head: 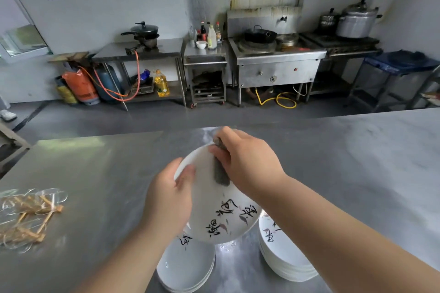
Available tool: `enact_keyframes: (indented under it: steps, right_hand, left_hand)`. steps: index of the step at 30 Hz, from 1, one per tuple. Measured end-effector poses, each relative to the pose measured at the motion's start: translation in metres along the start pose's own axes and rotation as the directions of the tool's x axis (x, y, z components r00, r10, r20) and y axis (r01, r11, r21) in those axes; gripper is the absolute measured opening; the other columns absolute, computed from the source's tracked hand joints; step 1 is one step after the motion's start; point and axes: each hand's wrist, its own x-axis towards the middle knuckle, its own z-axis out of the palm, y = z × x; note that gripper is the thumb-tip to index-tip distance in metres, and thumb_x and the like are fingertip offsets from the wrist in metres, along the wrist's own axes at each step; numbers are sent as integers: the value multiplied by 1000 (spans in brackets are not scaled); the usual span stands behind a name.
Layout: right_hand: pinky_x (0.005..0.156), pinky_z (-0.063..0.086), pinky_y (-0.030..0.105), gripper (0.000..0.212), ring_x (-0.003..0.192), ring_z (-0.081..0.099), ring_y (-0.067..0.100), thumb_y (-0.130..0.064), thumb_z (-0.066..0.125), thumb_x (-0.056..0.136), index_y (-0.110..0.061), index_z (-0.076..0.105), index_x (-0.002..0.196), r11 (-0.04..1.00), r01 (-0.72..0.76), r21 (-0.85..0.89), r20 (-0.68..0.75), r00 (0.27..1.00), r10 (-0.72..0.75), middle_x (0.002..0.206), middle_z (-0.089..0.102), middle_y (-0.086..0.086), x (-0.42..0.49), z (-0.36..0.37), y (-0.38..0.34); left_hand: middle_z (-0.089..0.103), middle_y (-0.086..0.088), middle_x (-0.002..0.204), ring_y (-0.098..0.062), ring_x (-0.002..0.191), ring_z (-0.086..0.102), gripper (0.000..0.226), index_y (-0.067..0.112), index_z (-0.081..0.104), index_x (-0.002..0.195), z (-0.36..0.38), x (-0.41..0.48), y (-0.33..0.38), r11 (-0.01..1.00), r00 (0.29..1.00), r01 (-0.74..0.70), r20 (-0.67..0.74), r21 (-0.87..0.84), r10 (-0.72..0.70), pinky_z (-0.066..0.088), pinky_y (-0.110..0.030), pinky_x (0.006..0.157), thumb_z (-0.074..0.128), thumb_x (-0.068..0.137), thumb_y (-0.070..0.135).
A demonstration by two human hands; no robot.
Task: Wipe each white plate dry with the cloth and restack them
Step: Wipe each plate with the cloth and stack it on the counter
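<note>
Left hand (pixel 169 200) grips the plate (pixel 214 209) at its nine-o'clock rim; right hand (pixel 245 162), clutching the cloth (pixel 221 173), presses at twelve, bare face extending toward six.

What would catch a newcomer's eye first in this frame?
The white plate with black brush lettering, held tilted at centre: the left hand grips its rim while the right hand presses a dark cloth on it. Beneath, two plate stacks, left stack and right stack, sit on the steel table.

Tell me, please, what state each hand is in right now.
Left hand: closed on the edge of the plate, holding it up.
Right hand: closed on the cloth, pressed to the plate.
</note>
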Motion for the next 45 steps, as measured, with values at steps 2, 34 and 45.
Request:
enact_keyframes:
  steps: [2, 34, 45]
  right_hand:
    - [56, 41, 35, 18, 68, 54, 19, -46, 51, 104, -31, 47, 94, 975, -185, 124, -37, 981, 191, 80, 60, -10, 0, 1, 8]
    - [62, 46, 30, 10, 71, 59, 11, -41, 55, 104, -34, 52, 110, 793, -406, 454, -65, 872, 484, 83, 62, -16, -14, 11, -1]
    - [67, 50, 32, 13, 78, 62, 12, -45, 58, 101, -32, 59, 103, 910, -335, 243, 4, 939, 345, 81, 67, -15, -1, -5, 35]
  left_hand:
    - [73, 6, 92, -20, 90, 68, 44, 28, 69, 108, -3, 6, 2, 998, 991, 45, -126, -34, -49, 55, -49, 83, 46, 90, 62]
    - [76, 6, 83, -23, 86, 72, 45, 24, 69, 90, 4, 28, 20, 849, 907, 183, -248, -497, -341, 59, -48, 80, 54, 82, 66]
    - [79, -2, 104, -35, 107, 73, 36, 37, 75, 100, -1, 18, 7, 892, 931, 350, 212, -286, -297, 58, -56, 94, 57, 84, 65]
